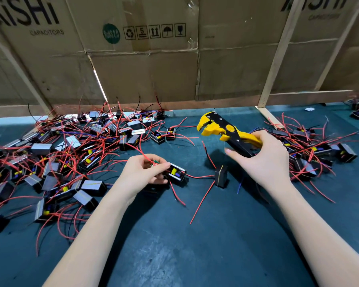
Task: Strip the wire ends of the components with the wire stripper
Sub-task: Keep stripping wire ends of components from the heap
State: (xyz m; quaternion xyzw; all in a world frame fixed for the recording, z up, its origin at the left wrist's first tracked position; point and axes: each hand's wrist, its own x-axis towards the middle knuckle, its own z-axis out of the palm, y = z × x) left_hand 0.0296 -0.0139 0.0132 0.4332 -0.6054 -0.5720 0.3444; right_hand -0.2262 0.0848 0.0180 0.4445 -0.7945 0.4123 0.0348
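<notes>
- Head view, looking down on a dark blue-green table top (pixel 174 255); both forearms reach in from the bottom edge.
- Left hand (pixel 145 172): fingers curled round a black component (pixel 175 172), held just above the table, its open side showing a yellow part. Thumb and forefinger also pinch something small and green at its near end; too small to make out.
- Red wires run out of that component to the right and down; their tips are too fine to tell stripped from unstripped.
- Right hand (pixel 263 160): grips the handles of the yellow-and-black wire stripper (pixel 226 129), raised off the table, head pointing up-left, jaws parted. The lower handle is largely hidden by the palm.
- A lone black component (pixel 221 176) stands upright on the table between the two hands.
- Left pile of components (pixel 60 152): red, black and blue leads tangled, count unreadable; cut off at the left edge.
- Right pile (pixel 315 150): partly behind the right hand.
- Cardboard wall (pixel 153 69) behind, printing cut off at the top.
</notes>
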